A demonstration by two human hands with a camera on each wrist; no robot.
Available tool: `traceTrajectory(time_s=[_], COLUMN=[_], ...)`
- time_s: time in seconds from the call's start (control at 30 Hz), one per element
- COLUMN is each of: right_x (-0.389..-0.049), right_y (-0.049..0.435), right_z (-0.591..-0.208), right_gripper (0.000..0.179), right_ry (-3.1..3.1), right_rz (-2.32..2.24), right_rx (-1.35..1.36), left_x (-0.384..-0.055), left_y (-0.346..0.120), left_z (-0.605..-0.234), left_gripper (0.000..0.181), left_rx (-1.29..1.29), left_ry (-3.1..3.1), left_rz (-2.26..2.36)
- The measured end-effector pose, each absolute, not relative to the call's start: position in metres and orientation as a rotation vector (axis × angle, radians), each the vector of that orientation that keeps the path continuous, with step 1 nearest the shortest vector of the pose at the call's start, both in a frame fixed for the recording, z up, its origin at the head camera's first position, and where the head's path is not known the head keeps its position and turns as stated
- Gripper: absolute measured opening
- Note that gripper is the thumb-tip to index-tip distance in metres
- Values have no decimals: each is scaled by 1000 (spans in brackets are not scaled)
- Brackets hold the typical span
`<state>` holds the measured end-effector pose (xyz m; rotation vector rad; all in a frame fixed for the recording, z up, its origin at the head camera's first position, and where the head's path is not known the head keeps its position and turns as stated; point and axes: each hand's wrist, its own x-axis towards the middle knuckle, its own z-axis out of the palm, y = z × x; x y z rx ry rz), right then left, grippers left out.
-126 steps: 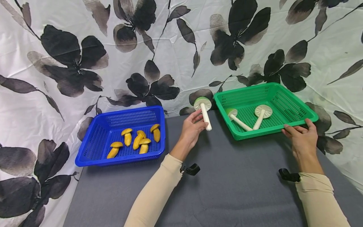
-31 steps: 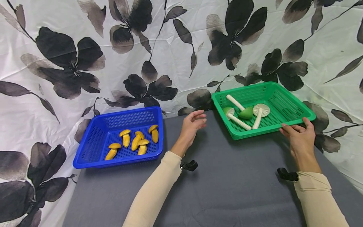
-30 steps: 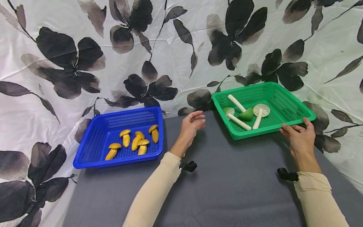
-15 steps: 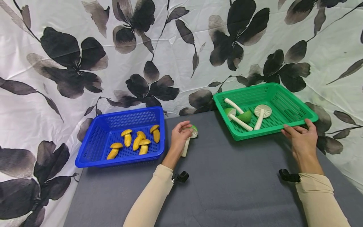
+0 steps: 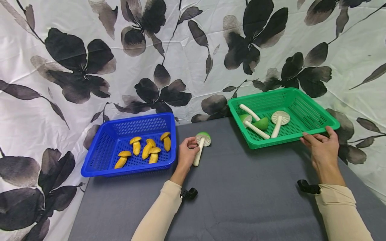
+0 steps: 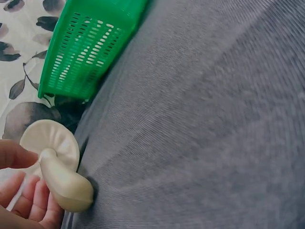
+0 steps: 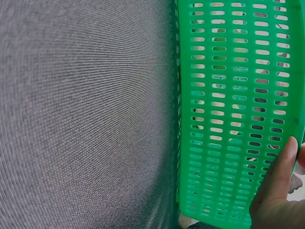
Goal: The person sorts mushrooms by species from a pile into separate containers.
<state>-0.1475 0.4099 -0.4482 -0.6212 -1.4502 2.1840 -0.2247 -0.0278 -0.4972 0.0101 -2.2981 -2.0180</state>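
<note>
A toy mushroom [image 5: 198, 156] with a green cap and white stem lies on the grey cloth between two baskets. My left hand [image 5: 187, 153] is at its left side, fingers bent. In the left wrist view, the thumb tip is right at the stem [image 6: 66, 186] just under the cap, and a gap shows between thumb and fingers. My right hand [image 5: 324, 150] holds the front rim of the green basket [image 5: 289, 136] near its right corner. In the right wrist view, its thumb [image 7: 281, 171] lies along the outer wall. Three similar mushrooms [image 5: 278, 125] lie in this basket.
At left, a blue basket [image 5: 128, 171] contains several small yellow mushrooms [image 5: 136, 146]; its right wall stands close beside my left hand. A white curtain [image 5: 193, 40] with dark flowers hangs behind the grey cloth-covered table [image 5: 241, 194].
The third green-capped mushroom went from my left hand into the green basket. That hand then drew back left and down, uncovering the mushroom on the table. My right hand stayed on the rim.
</note>
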Motion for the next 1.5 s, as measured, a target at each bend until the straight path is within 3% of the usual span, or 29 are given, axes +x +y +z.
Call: traceTrajectory(time_s=[0.8,1.5], right_x=[-147,-145], right_y=[409,408], right_z=[-443,-446], right_gripper=[109,108], right_ry=[-1466,-1457], right_rz=[2176,2173], right_rx=[-633,-625], left_x=[-221,-225], left_y=[-33,-31], left_z=[-484,-483], left_gripper=[33,34], left_rx=[-95,-63], left_ry=[-2762,-2605], left_rz=[-1878,-2239])
